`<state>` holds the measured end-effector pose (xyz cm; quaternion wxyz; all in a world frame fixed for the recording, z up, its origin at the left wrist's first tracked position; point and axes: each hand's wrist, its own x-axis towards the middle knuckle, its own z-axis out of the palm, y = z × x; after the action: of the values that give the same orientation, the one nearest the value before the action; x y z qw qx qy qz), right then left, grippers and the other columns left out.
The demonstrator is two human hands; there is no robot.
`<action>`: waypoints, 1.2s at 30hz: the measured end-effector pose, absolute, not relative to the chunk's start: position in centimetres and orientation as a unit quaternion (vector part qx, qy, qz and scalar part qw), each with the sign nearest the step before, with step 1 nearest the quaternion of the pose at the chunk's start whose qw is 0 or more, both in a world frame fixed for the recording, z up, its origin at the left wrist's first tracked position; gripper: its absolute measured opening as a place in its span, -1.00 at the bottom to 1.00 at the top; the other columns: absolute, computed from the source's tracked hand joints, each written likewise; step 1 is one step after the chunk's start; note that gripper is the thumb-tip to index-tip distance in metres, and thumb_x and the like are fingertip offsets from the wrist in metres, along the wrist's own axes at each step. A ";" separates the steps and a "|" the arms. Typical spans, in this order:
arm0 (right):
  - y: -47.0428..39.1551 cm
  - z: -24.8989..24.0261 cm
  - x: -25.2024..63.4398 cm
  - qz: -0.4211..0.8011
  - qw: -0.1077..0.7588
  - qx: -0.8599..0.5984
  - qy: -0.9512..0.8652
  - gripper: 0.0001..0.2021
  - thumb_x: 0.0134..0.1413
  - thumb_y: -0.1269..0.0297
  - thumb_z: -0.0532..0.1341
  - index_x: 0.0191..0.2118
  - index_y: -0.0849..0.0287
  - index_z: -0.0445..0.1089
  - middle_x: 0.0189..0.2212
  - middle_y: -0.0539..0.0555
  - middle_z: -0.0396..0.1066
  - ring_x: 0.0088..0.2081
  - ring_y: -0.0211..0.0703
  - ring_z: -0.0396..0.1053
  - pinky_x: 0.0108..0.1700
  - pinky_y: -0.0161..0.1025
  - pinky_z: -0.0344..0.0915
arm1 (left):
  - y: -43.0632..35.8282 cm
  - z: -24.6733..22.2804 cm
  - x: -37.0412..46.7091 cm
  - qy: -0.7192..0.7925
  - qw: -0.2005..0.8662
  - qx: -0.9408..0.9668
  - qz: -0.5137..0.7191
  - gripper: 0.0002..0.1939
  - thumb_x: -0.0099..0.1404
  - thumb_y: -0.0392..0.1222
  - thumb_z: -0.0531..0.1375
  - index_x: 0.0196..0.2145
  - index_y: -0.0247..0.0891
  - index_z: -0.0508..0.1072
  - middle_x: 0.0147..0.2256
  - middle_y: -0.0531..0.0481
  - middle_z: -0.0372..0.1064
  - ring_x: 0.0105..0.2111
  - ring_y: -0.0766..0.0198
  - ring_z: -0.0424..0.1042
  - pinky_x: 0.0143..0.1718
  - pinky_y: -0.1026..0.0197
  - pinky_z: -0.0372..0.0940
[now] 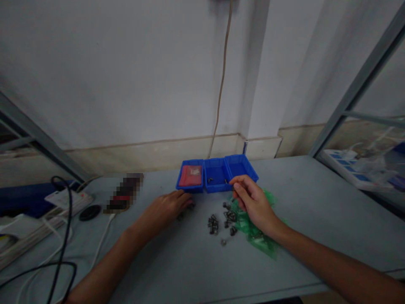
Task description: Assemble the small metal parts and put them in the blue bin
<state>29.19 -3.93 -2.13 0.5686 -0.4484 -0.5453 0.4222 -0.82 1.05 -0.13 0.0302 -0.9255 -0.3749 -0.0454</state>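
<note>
My left hand (pixel 172 206) rests low over the table, fingers bent and held together. Small dark metal pieces (pixel 180 217) lie at its fingertips, partly covered by them. Thumb and forefinger of my right hand (pixel 253 204) are pinched at the front edge of the middle blue bin (pixel 217 188); what they hold, if anything, is too small to name. That bin has a few small metal parts (pixel 210 180) in it. Under and beside the right hand lies a crumpled green plastic bag (pixel 264 247). Loose dark bolt-like parts (pixel 213 224) are heaped between the hands.
The left blue bin (pixel 190 189) holds a red plastic packet (pixel 189 176); the right blue bin (pixel 242 169) adjoins the middle one. At left are a pixelated dark object (pixel 125 194), a black disc (pixel 90 213), cables and a power strip (pixel 31 236). A white tray (pixel 348 169) stands far right.
</note>
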 end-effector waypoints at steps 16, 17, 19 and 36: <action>-4.0 -1.6 29.1 0.466 0.572 -0.445 -0.508 -0.69 0.34 -0.07 0.26 -0.09 0.07 0.46 -0.50 -0.11 0.23 -0.53 -0.30 0.15 -0.57 -0.39 0.05 | 0.8 -1.0 0.5 -0.382 0.070 -0.921 -0.025 -0.71 0.63 -0.12 -0.05 -0.06 -0.19 0.44 -0.09 -0.10 0.44 -0.24 0.16 0.52 -0.30 0.17 0.41; -4.0 -1.6 29.1 0.466 0.571 -0.446 -0.507 -0.70 0.35 -0.07 0.26 -0.09 0.07 0.46 -0.50 -0.11 0.23 -0.53 -0.29 0.15 -0.57 -0.39 0.05 | 0.7 -0.9 0.5 -0.383 0.070 -0.921 -0.026 -0.72 0.63 -0.12 -0.05 -0.06 -0.19 0.44 -0.09 -0.11 0.44 -0.23 0.15 0.53 -0.29 0.16 0.41; -4.0 -1.6 29.1 0.464 0.570 -0.447 -0.510 -0.71 0.36 -0.06 0.25 -0.08 0.06 0.46 -0.50 -0.11 0.23 -0.53 -0.29 0.16 -0.56 -0.38 0.04 | 0.6 -0.8 0.5 -0.384 0.074 -0.920 -0.027 -0.75 0.61 -0.13 -0.03 -0.07 -0.20 0.43 -0.09 -0.12 0.44 -0.20 0.12 0.53 -0.28 0.15 0.42; -5.1 -1.2 29.3 0.170 0.511 -0.448 -0.714 -0.87 0.42 0.24 0.26 -0.03 -0.03 0.55 -0.17 0.10 0.45 -0.18 0.02 0.39 -0.09 -0.05 0.32 | 0.7 -1.1 0.4 -0.391 0.063 -0.918 -0.014 -0.80 0.61 -0.10 0.01 -0.01 -0.17 0.38 -0.07 -0.10 0.44 -0.21 0.11 0.54 -0.29 0.16 0.37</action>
<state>29.26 -5.07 -1.20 0.5107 -0.4482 -0.7138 0.1696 0.38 0.69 -1.12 0.0631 -0.9183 -0.3905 -0.0141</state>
